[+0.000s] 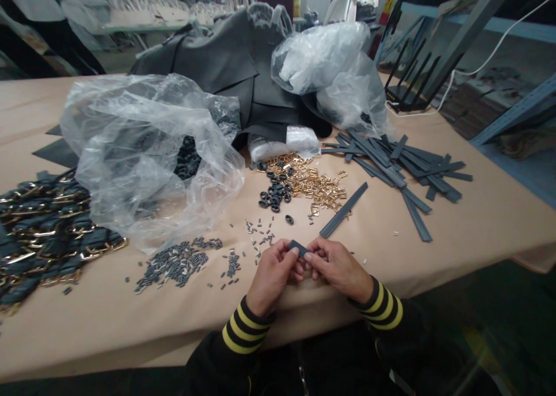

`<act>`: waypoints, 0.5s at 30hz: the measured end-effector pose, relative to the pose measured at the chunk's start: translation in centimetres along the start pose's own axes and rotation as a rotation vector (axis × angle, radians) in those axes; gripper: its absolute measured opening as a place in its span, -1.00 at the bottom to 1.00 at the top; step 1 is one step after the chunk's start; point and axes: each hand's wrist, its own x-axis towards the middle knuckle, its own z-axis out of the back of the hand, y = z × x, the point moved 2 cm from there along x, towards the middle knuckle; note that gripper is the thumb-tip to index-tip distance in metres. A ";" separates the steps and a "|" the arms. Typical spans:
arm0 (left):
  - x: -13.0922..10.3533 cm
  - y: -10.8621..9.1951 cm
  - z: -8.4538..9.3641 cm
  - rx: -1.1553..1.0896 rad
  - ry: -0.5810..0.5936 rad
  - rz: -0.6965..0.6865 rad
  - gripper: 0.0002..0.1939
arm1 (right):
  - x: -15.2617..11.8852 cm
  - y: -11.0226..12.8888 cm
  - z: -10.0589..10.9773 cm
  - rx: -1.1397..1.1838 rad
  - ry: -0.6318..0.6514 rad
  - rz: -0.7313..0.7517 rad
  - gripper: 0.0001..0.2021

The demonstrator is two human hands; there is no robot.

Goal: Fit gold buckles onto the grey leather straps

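Observation:
Both hands meet at the table's front edge around a short dark grey strap piece (pixel 299 248). My left hand (pixel 277 270) pinches one end, thumb on top. On the other end, the thumb and fingers of my right hand (pixel 336 264) are closed. Part of the piece is hidden by the fingers. Just beyond my right hand lies a single long grey strap (pixel 344 209). Small dark metal clips (pixel 233 263) are scattered left of my left hand, with a larger heap of clips (pixel 176 264) further left. Gold rectangular buckles (pixel 319 182) and black oval rings (pixel 274 192) are piled ahead.
Loose grey straps (pixel 395 158) spread at the right. Finished-looking straps with gold buckles (pixel 56 228) heap at the far left. A clear plastic bag (pixel 152 153) stands left of centre; dark sheet material (pixel 208 54) and another bag (pixel 325 60) lie behind. A router (pixel 406 92) sits back right.

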 end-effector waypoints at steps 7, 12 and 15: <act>2.1 -2.2 1.6 0.803 -0.156 -0.453 -0.83 | 0.6 -1.4 0.8 0.254 0.002 -0.098 -0.75; 4.9 -3.9 1.4 1.409 -0.183 -0.525 -0.84 | 0.7 -1.5 1.0 0.271 -0.027 -0.092 -0.76; 5.7 -4.2 0.9 1.511 -0.201 -0.454 -0.86 | 0.8 -1.4 0.9 0.259 -0.024 -0.092 -0.76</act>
